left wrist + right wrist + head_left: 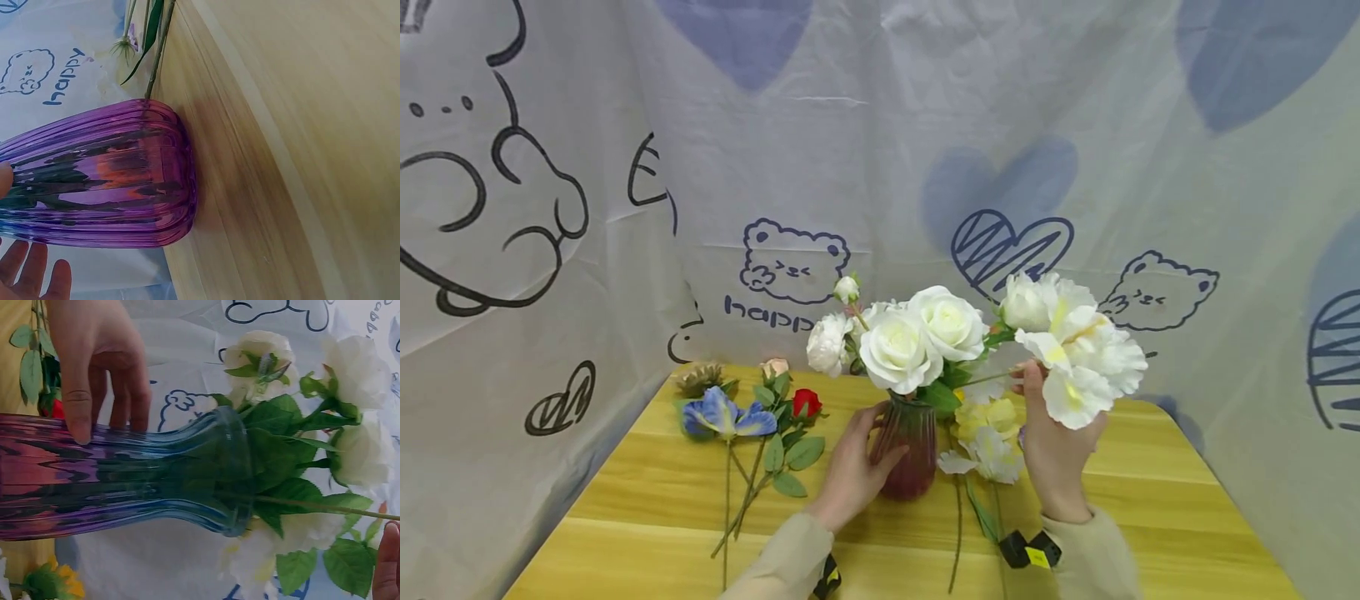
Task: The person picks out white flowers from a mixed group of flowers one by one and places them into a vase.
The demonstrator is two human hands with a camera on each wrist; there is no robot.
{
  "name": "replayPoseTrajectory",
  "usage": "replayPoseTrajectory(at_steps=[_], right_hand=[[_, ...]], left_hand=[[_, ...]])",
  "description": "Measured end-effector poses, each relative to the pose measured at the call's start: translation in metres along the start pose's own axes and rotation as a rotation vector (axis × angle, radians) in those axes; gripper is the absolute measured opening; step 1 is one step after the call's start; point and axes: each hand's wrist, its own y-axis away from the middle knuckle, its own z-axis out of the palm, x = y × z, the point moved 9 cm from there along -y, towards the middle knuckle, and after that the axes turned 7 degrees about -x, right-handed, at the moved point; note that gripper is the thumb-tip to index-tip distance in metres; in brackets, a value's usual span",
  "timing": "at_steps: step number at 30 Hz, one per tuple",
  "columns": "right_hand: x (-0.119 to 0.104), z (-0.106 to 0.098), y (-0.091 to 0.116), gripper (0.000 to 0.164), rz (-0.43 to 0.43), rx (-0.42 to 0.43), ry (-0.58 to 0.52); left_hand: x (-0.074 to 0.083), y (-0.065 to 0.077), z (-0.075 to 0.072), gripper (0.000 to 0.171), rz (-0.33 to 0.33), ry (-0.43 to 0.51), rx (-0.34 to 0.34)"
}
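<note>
A ribbed glass vase (pixel 910 450), bluish at the neck and purple-red lower down, stands upright on the table. My left hand (pixel 861 462) holds its left side, thumb in front and fingers behind. White roses (pixel 901 350) with green leaves fill its mouth. In the right wrist view, stems and leaves show through the glass vase (pixel 125 481). My right hand (pixel 1058 458) pinches the thin stem (pixel 312 504) of a large white ruffled flower (pixel 1078 354) to the vase's right. That stem slants down to the vase's mouth; its lower end is hard to make out.
Left of the vase lie a blue flower (pixel 726 417), a red rose (pixel 807 403), a pale pink rose (pixel 774 367) and a brownish flower (pixel 698 379). Pale yellow and white flowers (pixel 988 437) lie at the right. A printed cloth (pixel 880 167) hangs behind the wooden table (pixel 647 508).
</note>
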Motion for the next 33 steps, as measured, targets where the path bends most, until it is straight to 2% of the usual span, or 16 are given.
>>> replayPoseTrajectory(at_steps=[4, 7, 12, 19, 22, 26, 30, 33], right_hand=[[0.013, 0.008, 0.005, 0.008, 0.047, -0.054, 0.13], [0.021, 0.012, 0.008, 0.005, 0.062, -0.081, 0.175], [0.027, 0.018, 0.008, 0.014, 0.061, -0.094, 0.151], [0.026, 0.028, 0.003, 0.01, 0.045, -0.138, 0.225], [0.028, 0.032, 0.003, 0.012, 0.051, -0.178, 0.267], [0.039, 0.035, 0.009, 0.021, 0.059, -0.223, 0.381], [0.061, 0.038, 0.019, 0.024, 0.155, -0.268, 0.408], [0.075, 0.042, 0.028, 0.024, 0.212, -0.298, 0.381]], left_hand=[[-0.001, -0.001, 0.001, 0.067, -0.008, -0.004, -0.002], [-0.002, -0.001, 0.001, 0.067, -0.01, -0.004, -0.006], [0.0, -0.002, 0.001, 0.067, 0.006, 0.002, -0.004], [0.0, -0.001, 0.0, 0.066, 0.015, 0.007, 0.003], [0.001, -0.001, -0.001, 0.066, 0.017, 0.004, 0.005], [0.003, -0.001, -0.002, 0.065, 0.024, 0.0, 0.011], [0.005, -0.001, -0.002, 0.065, 0.029, -0.003, 0.013], [0.005, -0.001, -0.002, 0.064, 0.028, -0.002, 0.017]])
